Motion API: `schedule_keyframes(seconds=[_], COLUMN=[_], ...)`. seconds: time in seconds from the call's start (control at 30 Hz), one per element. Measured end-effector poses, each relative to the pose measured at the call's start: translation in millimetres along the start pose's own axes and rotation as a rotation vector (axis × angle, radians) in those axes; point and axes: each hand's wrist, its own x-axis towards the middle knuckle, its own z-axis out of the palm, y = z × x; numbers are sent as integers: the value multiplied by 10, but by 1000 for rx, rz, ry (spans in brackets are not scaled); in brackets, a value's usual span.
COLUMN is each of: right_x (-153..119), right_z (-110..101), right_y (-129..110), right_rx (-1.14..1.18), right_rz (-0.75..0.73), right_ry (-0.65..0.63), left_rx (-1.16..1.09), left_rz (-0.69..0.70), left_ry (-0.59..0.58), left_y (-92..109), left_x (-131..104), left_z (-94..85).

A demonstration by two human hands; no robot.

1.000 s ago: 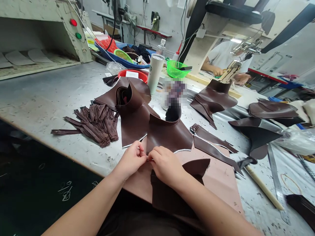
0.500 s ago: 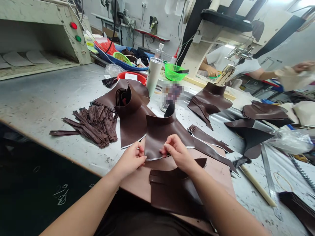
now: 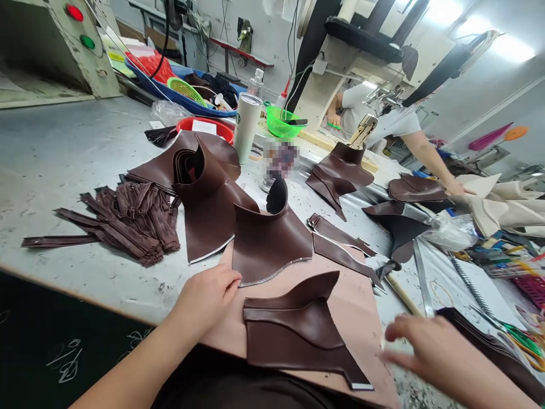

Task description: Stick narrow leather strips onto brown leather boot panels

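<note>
A curved brown leather boot upper (image 3: pixel 272 244) with a pale lower edge stands on a pinkish board (image 3: pixel 361 307). My left hand (image 3: pixel 208 298) is closed at its lower left corner, thumb and fingers pinched together there. Off to the right, my right hand (image 3: pixel 430 346) hangs blurred over the table, fingers apart and nothing visible in them. Near that hand are a pale tool handle (image 3: pixel 404 295) and a stack of dark leather strips (image 3: pixel 481 335). Closer to my body lies a flat stitched leather piece (image 3: pixel 293 329).
Brown zippers (image 3: pixel 136 221) are piled at left, beside more leather uppers (image 3: pixel 208 199). A white tumbler (image 3: pixel 247 128), red basin (image 3: pixel 225 133) and green basket (image 3: pixel 283 129) stand behind. A sewing machine (image 3: pixel 315 96) rises at the back, a co-worker's arm (image 3: pixel 430 159) reaching beyond it.
My right hand has left the upper's front edge and swung far right, its fingers now spread. My left hand stays by the corner. The view has turned somewhat to the right.
</note>
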Motion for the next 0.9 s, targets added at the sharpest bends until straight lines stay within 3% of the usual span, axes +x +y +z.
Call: schedule_keyframes(seconds=[0.07,0.13,0.2,0.27,0.3,0.37,0.5,0.6,0.9], right_x=[-205,-221,-58,202,337,566,799,894,1151], right_z=[-40,-122,-180,-180,-162,-121,-126,-207,-321], right_y=[-92,-324,-639,-958,-1098,-1309,-1447,-1437,-1482], right_rx=[167,289,364,331,271,147,53,124,212], right_rz=[-111,-202,-321,-443,-489,-516,-486,-574,-625], right_ry=[-162,-186,-54,204,303,378,257,220,104], left_rx=[138,159,124,114,124,154,184,201,182], left_rz=[232,456,603,663,670,652,605,567,458], left_ry=[94,132,114,97,91,81,84,114,156], left_y=[21,50,72,77,73,61,46,34,-30], left_x=[-47,-103,-171,-253,-298,-392,-553,-627,-666], left_z=[3,10,29,61,78,105,113,114,207])
